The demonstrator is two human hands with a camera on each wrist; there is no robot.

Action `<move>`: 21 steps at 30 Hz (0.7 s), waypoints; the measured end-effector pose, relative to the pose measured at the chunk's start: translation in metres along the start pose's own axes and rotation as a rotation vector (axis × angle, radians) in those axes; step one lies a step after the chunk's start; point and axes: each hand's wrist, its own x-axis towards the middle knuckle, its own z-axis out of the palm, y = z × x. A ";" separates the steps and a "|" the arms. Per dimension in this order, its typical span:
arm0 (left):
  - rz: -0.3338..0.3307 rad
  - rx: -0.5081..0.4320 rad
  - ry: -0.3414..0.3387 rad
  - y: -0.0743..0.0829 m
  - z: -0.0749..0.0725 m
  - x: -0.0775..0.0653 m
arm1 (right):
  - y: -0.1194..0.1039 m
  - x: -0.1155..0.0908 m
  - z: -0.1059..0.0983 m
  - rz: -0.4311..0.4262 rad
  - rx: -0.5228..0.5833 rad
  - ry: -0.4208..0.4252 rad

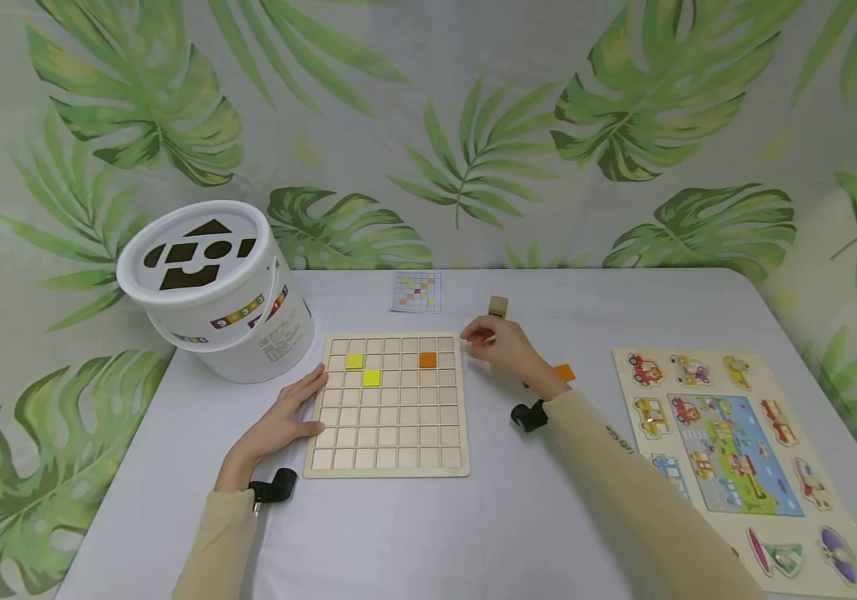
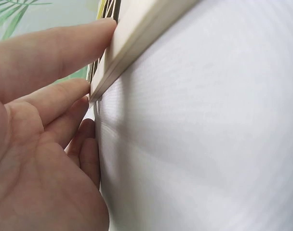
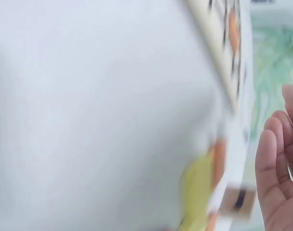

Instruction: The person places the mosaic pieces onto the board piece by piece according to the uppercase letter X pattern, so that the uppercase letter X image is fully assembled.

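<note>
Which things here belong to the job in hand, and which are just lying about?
Seemingly part of the job: grid board, touched by the left hand; yellow tiles and orange tile on it; pattern card; likely loose orange piece, wooden block.

Apparently lying about: white bucket; picture puzzle board.

room: in front of grid board (image 1: pixel 387 415) | obstacles: bucket (image 1: pixel 215 300) left, wooden block (image 1: pixel 498 307) right

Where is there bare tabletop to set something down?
Bare tabletop lies on the near side of the wooden grid board, between the sleeves, and behind the picture puzzle board. It's crowded around the right hand: wooden block, grid board and orange tile.
</note>
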 end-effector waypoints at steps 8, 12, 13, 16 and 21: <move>-0.006 -0.005 0.002 0.002 0.000 -0.001 | 0.030 -0.007 -0.017 0.115 -0.109 0.012; -0.008 0.000 0.008 0.001 0.000 -0.001 | 0.029 -0.004 -0.014 0.118 -0.166 0.011; -0.006 0.002 0.009 0.000 0.001 0.000 | 0.028 -0.003 -0.013 0.113 -0.189 0.010; -0.005 0.001 0.016 -0.001 0.001 0.001 | 0.024 0.000 -0.010 0.097 -0.256 0.006; 0.001 -0.008 0.016 0.001 0.001 -0.001 | 0.014 0.003 -0.005 0.085 -0.258 0.000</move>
